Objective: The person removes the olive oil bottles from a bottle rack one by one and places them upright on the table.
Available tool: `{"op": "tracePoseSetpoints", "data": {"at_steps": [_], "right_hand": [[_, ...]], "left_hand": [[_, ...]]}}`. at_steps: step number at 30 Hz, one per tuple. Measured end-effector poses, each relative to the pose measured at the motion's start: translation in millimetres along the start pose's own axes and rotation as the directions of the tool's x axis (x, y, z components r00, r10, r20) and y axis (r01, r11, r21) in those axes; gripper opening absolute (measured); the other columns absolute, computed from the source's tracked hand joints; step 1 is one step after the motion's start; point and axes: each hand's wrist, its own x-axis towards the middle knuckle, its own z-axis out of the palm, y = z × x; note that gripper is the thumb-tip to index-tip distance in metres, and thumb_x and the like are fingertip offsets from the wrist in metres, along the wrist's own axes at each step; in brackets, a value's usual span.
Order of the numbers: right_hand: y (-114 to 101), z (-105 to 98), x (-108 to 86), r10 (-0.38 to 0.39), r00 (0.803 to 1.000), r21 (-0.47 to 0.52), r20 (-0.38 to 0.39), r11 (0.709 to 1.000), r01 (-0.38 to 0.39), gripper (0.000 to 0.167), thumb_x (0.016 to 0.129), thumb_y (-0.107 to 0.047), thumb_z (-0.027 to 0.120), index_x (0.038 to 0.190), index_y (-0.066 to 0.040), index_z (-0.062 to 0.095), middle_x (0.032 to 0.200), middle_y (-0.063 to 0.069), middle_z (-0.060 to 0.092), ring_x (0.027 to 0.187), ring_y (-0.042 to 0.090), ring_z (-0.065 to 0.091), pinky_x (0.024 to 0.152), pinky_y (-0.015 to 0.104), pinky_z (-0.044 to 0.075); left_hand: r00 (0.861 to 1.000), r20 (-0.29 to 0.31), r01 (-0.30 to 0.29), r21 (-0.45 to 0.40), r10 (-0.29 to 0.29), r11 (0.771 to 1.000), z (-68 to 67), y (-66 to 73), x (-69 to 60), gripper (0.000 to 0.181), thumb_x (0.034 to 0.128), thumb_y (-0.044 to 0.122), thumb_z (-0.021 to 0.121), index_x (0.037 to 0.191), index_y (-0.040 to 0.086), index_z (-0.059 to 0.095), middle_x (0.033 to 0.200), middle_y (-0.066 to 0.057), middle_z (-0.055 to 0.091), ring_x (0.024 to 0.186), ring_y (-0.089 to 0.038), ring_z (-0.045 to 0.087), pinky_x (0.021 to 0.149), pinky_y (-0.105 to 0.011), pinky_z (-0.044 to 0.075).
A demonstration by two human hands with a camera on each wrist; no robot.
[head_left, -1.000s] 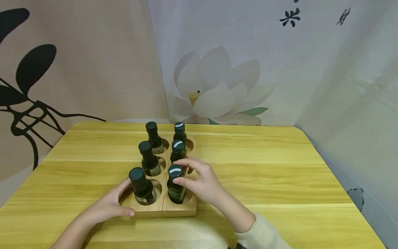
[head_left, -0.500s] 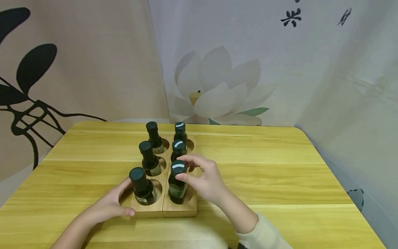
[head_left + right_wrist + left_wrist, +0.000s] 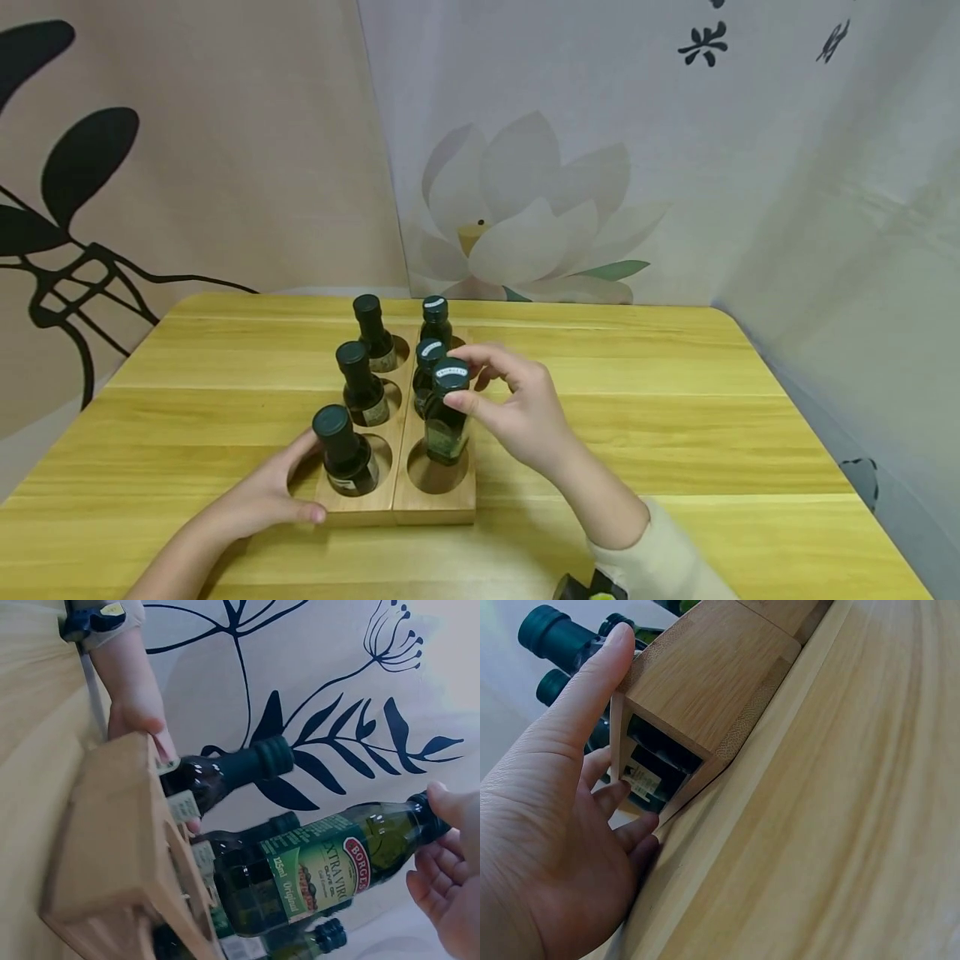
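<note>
My right hand [image 3: 521, 408] pinches the dark cap of a green glass olive oil bottle [image 3: 319, 866] between thumb and fingers. The bottle's base is raised out of the front right hole of a wooden bottle rack [image 3: 433, 510], and it hangs slightly tilted over that hole. A green label with a red badge shows in the right wrist view. At the rack's front left corner, my left hand [image 3: 262, 493] holds the wood, its thumb [image 3: 604, 671] along one edge and its fingers by the open side. A dark long-necked bottle [image 3: 343, 454] stands beside that hand.
Several other bottles stand in the rack's holes, including a dark-capped bottle [image 3: 430, 357] just behind the raised one and a tall-necked bottle [image 3: 362, 387] in the left row. The rack stands on a wooden table [image 3: 645, 433] with a printed curtain [image 3: 600, 125] behind it.
My right hand has lifted the olive oil bottle up and slightly back and right, so its hole now shows. The left hand has stayed at the rack's corner.
</note>
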Motion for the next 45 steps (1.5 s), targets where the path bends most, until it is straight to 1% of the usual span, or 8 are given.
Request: {"op": "tracePoseSetpoints", "data": {"at_steps": [10, 14, 17, 21, 31, 35, 41, 45], "right_hand": [[-3, -28, 15.9, 0.006, 1.000, -0.075, -0.028, 0.997, -0.008, 0.033, 0.077, 0.006, 0.076, 0.108, 0.001, 0.066, 0.092, 0.005, 0.065, 0.084, 0.019, 0.057, 0.069, 0.031, 0.050], [-2, -39, 21.7, 0.030, 0.999, -0.109, -0.043, 0.993, -0.035, 0.034, 0.077, 0.005, 0.077, 0.109, 0.001, 0.066, 0.090, 0.005, 0.065, 0.084, 0.018, 0.056, 0.069, 0.031, 0.050], [0, -47, 26.5, 0.046, 0.997, -0.113, -0.064, 0.992, -0.053, 0.033, 0.077, 0.005, 0.076, 0.108, 0.002, 0.066, 0.089, 0.006, 0.065, 0.084, 0.019, 0.056, 0.069, 0.029, 0.050], [4, -58, 32.7, 0.076, 0.992, -0.096, -0.097, 0.992, -0.086, 0.031, 0.078, 0.006, 0.076, 0.107, 0.002, 0.067, 0.089, 0.007, 0.065, 0.083, 0.019, 0.057, 0.071, 0.027, 0.048], [13, -78, 48.8, 0.122, 0.983, -0.130, -0.141, 0.982, -0.140, 0.029, 0.082, -0.001, 0.074, 0.110, 0.001, 0.067, 0.089, 0.008, 0.064, 0.074, 0.020, 0.057, 0.064, 0.028, 0.047], [19, -84, 55.8, 0.143, 0.978, -0.145, -0.155, 0.975, -0.165, 0.029, 0.083, -0.004, 0.074, 0.111, 0.000, 0.066, 0.089, 0.008, 0.063, 0.076, 0.020, 0.056, 0.067, 0.029, 0.048], [26, -91, 66.2, 0.180, 0.971, -0.180, -0.160, 0.961, -0.208, 0.028, 0.086, -0.010, 0.073, 0.112, -0.002, 0.066, 0.090, 0.008, 0.061, 0.078, 0.019, 0.056, 0.070, 0.028, 0.048], [30, -93, 72.2, 0.208, 0.964, -0.194, -0.164, 0.952, -0.238, 0.028, 0.087, -0.013, 0.072, 0.113, -0.003, 0.067, 0.092, 0.008, 0.062, 0.080, 0.019, 0.056, 0.071, 0.028, 0.048]], "left_hand": [[1.000, 0.002, 0.000, -0.001, 0.000, 1.000, 0.8, 0.1, 0.1, 0.102, 0.0757, 0.040, 0.081, 0.154, 0.016, 0.020, 0.149, -0.028, 0.027, 0.132, -0.056, 0.020, 0.097, -0.072, 0.015], [1.000, 0.007, 0.000, -0.005, 0.000, 1.000, -0.2, 0.0, 0.4, 0.100, 0.0761, 0.039, 0.081, 0.154, 0.019, 0.021, 0.150, -0.026, 0.028, 0.133, -0.053, 0.020, 0.108, -0.045, 0.021], [1.000, 0.007, -0.008, -0.004, 0.008, 1.000, -0.2, -0.4, 0.5, 0.099, 0.0764, 0.039, 0.081, 0.154, 0.021, 0.021, 0.150, -0.025, 0.028, 0.134, -0.052, 0.021, 0.105, -0.021, 0.020], [1.000, 0.005, -0.016, 0.001, 0.016, 1.000, -0.1, -0.5, 0.4, 0.099, 0.0765, 0.039, 0.080, 0.154, 0.020, 0.021, 0.150, -0.025, 0.028, 0.133, -0.052, 0.021, 0.102, -0.016, 0.018], [1.000, 0.001, -0.016, 0.020, 0.016, 1.000, -0.5, -0.2, 0.3, 0.100, 0.0759, 0.040, 0.081, 0.154, 0.018, 0.022, 0.149, -0.025, 0.029, 0.133, -0.052, 0.023, 0.105, -0.024, 0.021], [1.000, 0.001, -0.016, 0.025, 0.016, 1.000, -0.8, 0.7, 0.6, 0.100, 0.0761, 0.040, 0.080, 0.154, 0.018, 0.021, 0.149, -0.026, 0.029, 0.133, -0.052, 0.023, 0.105, -0.025, 0.021], [1.000, -0.001, -0.008, 0.019, 0.008, 1.000, -0.6, 1.3, 0.4, 0.102, 0.0759, 0.042, 0.080, 0.154, 0.015, 0.021, 0.149, -0.028, 0.027, 0.132, -0.055, 0.021, 0.101, -0.065, 0.019], [1.000, -0.005, -0.005, 0.014, 0.005, 1.000, -0.2, 0.2, 0.2, 0.103, 0.0750, 0.043, 0.080, 0.153, 0.012, 0.021, 0.149, -0.030, 0.026, 0.131, -0.057, 0.020, 0.096, -0.073, 0.017]]}}
